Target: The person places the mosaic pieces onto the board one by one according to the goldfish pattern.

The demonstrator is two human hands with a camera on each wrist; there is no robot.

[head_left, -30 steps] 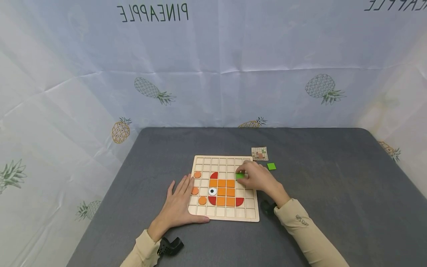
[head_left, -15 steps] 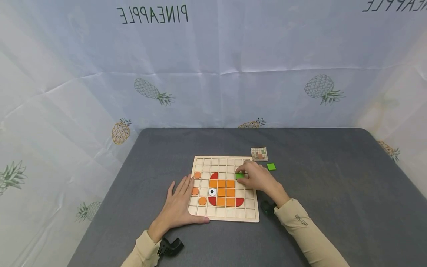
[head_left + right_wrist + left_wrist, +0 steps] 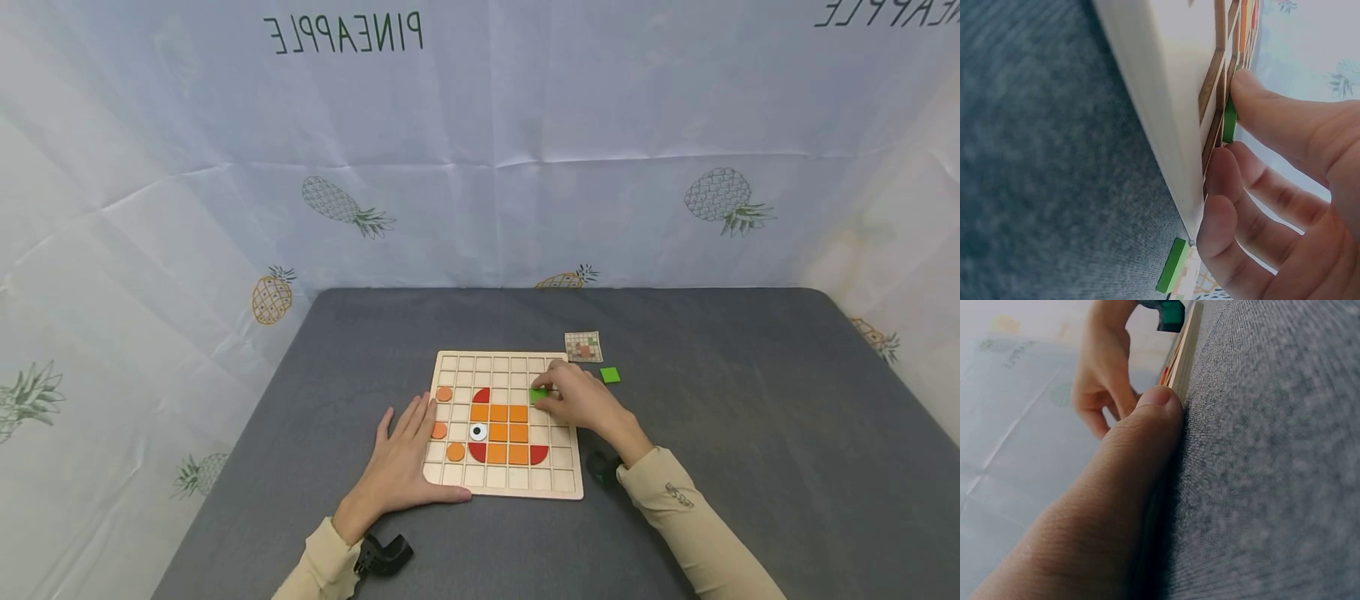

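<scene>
A pale wooden grid board [image 3: 518, 477] lies on the table and bears orange squares [image 3: 498, 432], orange discs [image 3: 455, 451], red quarter-round pieces [image 3: 538, 454] and a round eye piece [image 3: 477, 432]. My left hand [image 3: 400, 472] rests against the board's left side and near corner, fingers straight and spread, thumb along the near edge. On the board's right part, my right hand [image 3: 579, 402] pinches a green square tile [image 3: 538, 395] between thumb and fingers. In the right wrist view that green tile [image 3: 1230, 120] stands slightly tilted at the grid; whether it is fully seated I cannot tell.
Another green square tile [image 3: 611, 375] lies on the grey table [image 3: 720, 392], right of the board. Just behind it is a small pattern card [image 3: 583, 347] near the board's far right corner. A pineapple-print curtain [image 3: 495, 208] hangs behind the table.
</scene>
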